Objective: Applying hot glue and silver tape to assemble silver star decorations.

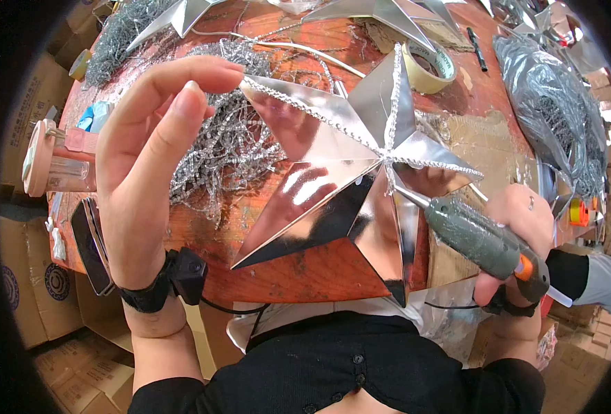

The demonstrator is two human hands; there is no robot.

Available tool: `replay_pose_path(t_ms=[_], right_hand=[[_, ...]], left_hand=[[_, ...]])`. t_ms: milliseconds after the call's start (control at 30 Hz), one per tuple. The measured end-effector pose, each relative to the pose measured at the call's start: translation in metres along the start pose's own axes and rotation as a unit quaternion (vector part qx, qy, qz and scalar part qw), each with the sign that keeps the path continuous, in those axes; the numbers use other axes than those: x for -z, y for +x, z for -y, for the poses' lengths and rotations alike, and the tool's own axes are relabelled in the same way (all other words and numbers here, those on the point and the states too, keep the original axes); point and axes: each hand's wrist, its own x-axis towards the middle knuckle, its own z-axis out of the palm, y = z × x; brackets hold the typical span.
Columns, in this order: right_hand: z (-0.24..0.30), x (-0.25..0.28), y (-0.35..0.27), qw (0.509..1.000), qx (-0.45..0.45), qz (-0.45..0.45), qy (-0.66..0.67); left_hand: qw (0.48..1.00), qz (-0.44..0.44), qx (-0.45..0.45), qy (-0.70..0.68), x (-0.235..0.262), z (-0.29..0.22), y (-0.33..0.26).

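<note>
Star [333, 165], mirror-silver, faceted, bead-trimmed ridges, is pinched at its left tip by left hand [147, 172]; grey glue gun [485, 241] is gripped in right hand [519, 241]. Tinsel wire [229, 145] and tape roll [430, 65] lie beyond.

**A Messy Work Table**

I see a round, reddish wooden table [305, 272] with worn spots. Brown cardboard boxes [26, 290] are stacked on the floor on my left. More boxes [582, 359] sit low on my right. The light is bright.
</note>
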Motion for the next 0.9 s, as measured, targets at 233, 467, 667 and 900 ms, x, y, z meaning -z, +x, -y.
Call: replay_pose_path(t_ms=[233, 467, 667, 900], right_hand=[[-0.013, -0.027, 0.001, 0.983, 0.114, -0.105, 0.095], [-0.014, -0.025, -0.010, 0.987, 0.079, -0.065, 0.125], [-0.014, -0.026, -0.021, 0.987, 0.077, -0.086, 0.115], [-0.006, -0.025, -0.032, 0.991, 0.048, -0.092, 0.083]], left_hand=[[1.000, -0.001, 0.010, -0.003, -0.002, 0.001, 0.001], [1.000, 0.003, 0.017, -0.004, -0.001, 0.003, 0.001], [1.000, 0.005, 0.012, 0.003, 0.000, 0.004, 0.002], [1.000, 0.000, 0.022, -0.005, -0.002, 0.006, 0.001]])
